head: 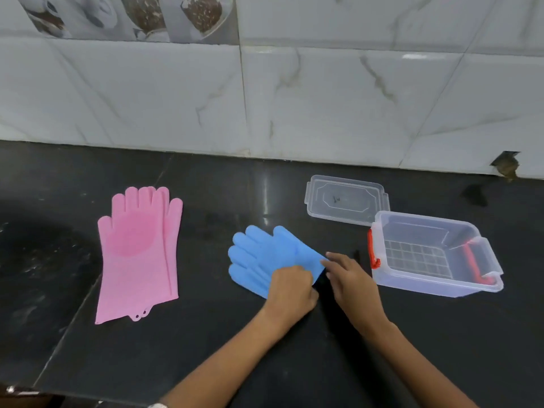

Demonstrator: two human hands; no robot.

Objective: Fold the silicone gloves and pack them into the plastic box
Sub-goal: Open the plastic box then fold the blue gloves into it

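Note:
Blue silicone gloves lie folded on the black counter, fingers pointing left. My left hand presses on their lower right part, fingers curled over the fold. My right hand pinches the blue gloves' right corner with its fingertips. Pink silicone gloves lie flat and stacked at the left, fingers toward the wall. The clear plastic box with red handles stands open and empty to the right of my hands.
The box's clear lid lies flat behind the box, near the wall. A tiled marble wall runs along the back of the black counter. The counter's front edge shows at bottom left.

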